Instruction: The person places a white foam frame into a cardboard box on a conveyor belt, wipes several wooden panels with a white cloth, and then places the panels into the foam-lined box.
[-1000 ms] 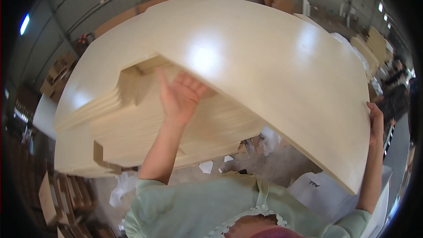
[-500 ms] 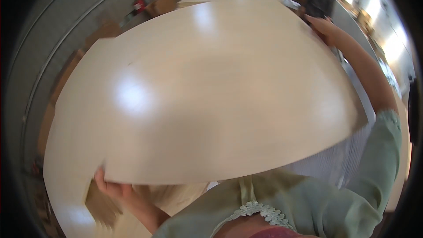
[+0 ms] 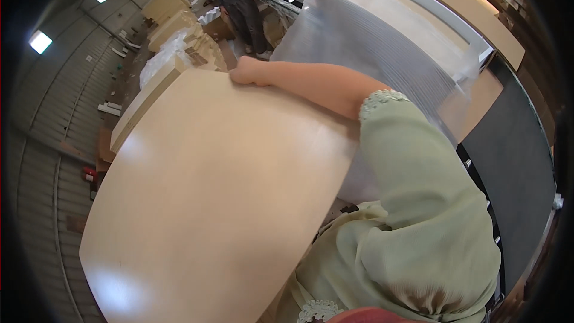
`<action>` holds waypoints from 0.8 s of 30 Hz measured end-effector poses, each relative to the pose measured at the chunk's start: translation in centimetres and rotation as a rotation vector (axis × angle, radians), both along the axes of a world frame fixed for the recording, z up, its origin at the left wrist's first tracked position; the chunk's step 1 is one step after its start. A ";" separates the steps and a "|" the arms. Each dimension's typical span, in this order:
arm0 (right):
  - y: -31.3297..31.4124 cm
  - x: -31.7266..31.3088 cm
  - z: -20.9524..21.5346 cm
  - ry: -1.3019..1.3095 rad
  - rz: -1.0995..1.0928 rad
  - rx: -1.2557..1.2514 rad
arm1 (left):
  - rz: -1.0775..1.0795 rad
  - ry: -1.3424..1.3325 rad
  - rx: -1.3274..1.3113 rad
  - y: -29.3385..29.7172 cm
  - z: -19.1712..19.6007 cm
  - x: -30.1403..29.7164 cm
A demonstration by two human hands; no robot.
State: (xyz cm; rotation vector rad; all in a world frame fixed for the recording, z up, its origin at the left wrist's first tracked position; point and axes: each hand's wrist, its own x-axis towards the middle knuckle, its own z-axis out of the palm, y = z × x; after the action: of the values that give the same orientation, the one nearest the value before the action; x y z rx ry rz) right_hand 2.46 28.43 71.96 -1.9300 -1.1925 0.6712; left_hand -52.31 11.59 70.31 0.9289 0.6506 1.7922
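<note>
A large pale wooden panel point(image 3: 215, 185) with a smooth, glossy face spreads across the left and middle of the head view. My right arm reaches over its near side, and my right hand point(image 3: 246, 72) is closed on the panel's far right edge; the fingertips are hidden behind the edge. My left hand is out of the picture. Right of my forearm, a sheet of translucent foam wrap point(image 3: 365, 42) drapes over a white-framed tray-like piece point(image 3: 472, 45).
A dark grey conveyor belt point(image 3: 508, 155) runs along the right, with brown flat boards point(image 3: 508, 42) beyond. Stacked panels point(image 3: 143, 104) and plastic film point(image 3: 164, 57) stand at the far left. A person in dark clothing point(image 3: 236, 0) stands ahead. A corrugated wall point(image 3: 36, 161) lines the left.
My view has swung to the right, bringing the conveyor and foam wrap into sight. My left hand, earlier at the panel's near left edge, has gone out of view. My right hand keeps its hold.
</note>
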 end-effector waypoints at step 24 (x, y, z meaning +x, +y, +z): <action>-45.0 49.3 -11.1 0.108 -1.468 -0.041 | -1.322 0.039 -0.090 22.9 -0.6 69.1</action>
State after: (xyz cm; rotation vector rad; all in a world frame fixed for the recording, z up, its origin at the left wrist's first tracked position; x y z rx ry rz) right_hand 51.73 -16.61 60.89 -2.1270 0.4505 -0.0307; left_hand 16.75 34.45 69.72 0.9658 0.0338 0.5548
